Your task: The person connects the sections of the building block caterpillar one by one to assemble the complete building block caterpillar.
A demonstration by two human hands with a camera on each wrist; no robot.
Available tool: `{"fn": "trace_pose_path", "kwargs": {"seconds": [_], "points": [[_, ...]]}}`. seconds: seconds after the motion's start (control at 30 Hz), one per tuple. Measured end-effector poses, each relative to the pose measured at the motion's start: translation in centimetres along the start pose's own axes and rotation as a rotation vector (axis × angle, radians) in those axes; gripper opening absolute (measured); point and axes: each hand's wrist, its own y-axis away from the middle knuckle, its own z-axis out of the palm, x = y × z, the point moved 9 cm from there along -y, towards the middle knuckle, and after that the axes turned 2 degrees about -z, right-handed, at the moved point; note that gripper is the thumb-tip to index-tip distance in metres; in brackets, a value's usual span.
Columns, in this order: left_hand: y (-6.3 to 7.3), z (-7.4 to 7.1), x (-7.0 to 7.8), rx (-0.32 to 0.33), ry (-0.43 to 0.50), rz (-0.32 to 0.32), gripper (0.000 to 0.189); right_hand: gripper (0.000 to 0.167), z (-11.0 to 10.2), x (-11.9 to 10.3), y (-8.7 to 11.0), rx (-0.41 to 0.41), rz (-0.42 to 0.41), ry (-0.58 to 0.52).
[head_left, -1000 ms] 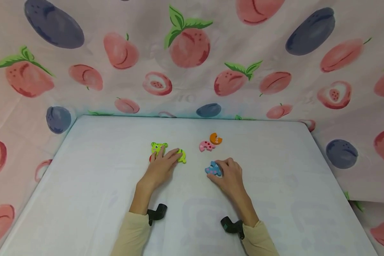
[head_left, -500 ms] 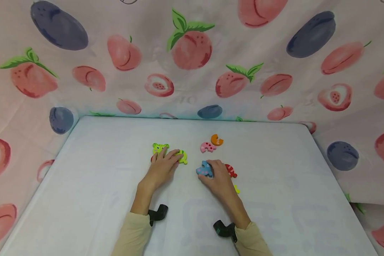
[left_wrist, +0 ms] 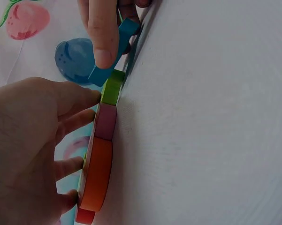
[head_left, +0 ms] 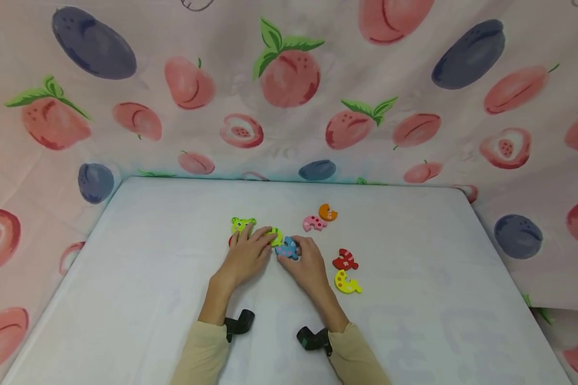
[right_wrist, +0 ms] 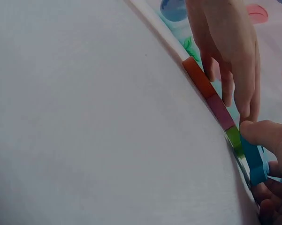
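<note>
My left hand (head_left: 244, 258) spreads its fingers over a joined row of wooden animal puzzle pieces, fingertips pressing on their tops. A green head piece (head_left: 243, 223) shows beyond the fingers, and a striped green piece (head_left: 276, 238) forms the right end. From the side, the left wrist view shows an orange piece (left_wrist: 97, 173) and a pink piece (left_wrist: 105, 122) in the row, partly hidden from above by the hand. My right hand (head_left: 309, 264) pinches a blue puzzle piece (head_left: 287, 248) with pink dots between thumb and fingers, tilted right at the striped green piece's edge.
Behind the right hand lie a pink dotted piece (head_left: 314, 223) and an orange numbered piece (head_left: 328, 213). To its right are a red striped piece (head_left: 345, 260) and a yellow spotted piece (head_left: 347, 282). A fruit-print cloth (head_left: 289, 128) hangs behind the white table (head_left: 414, 321).
My right hand has carried the blue puzzle piece left to the striped green piece, uncovering the red and yellow pieces. The left hand has stayed on the row.
</note>
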Motion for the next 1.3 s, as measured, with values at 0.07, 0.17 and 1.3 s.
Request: {"fn": "trace_pose_path", "kwargs": {"seconds": [0.07,0.17,1.3], "points": [[-0.06,0.03,0.00,0.003,0.004,-0.007,0.038,0.057,0.05,-0.12,-0.11,0.012,-0.004,0.018],[-0.21,0.01,-0.05,0.017,0.012,-0.019,0.039,0.058,0.23,-0.25,-0.23,0.011,-0.005,0.056],[-0.67,0.28,0.44,0.139,-0.003,-0.074,0.034,0.054,0.78,0.30,0.07,-0.023,0.019,0.081]]}}
